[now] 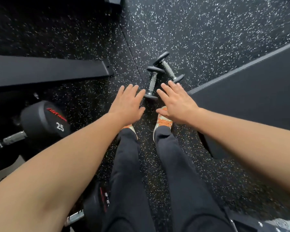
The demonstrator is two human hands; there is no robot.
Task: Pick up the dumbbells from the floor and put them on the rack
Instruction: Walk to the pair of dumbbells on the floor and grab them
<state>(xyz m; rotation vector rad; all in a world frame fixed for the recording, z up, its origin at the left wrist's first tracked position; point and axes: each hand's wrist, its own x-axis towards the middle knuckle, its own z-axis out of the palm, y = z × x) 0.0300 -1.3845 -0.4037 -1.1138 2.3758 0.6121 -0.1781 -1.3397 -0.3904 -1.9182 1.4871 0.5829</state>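
**A:** Floor (208, 30) of speckled black rubber fills the frame, with a dark rack (45, 69) rail at left and a big dumbbell marked 25 (45, 121) resting below it. What step is this?

**B:** The reach, by the look of it. A person in dark trousers and orange shoes (163, 122) stretches both bare arms down and forward. Nothing is lifted yet.

**A:** And the hands?

**B:** Left hand (128, 104) and right hand (177, 104) are flat and empty, fingers (164, 88) spread apart, palms down.

**A:** Where is the load?

**B:** Two small dumbbells (168, 67) lie on the floor just ahead of the fingertips, crossing near one end; the nearer one (153, 82) sits between the two hands.

**A:** Next move?

**B:** Likely a lower bend, each hand closing round one knurled handle, then a turn left toward the rack
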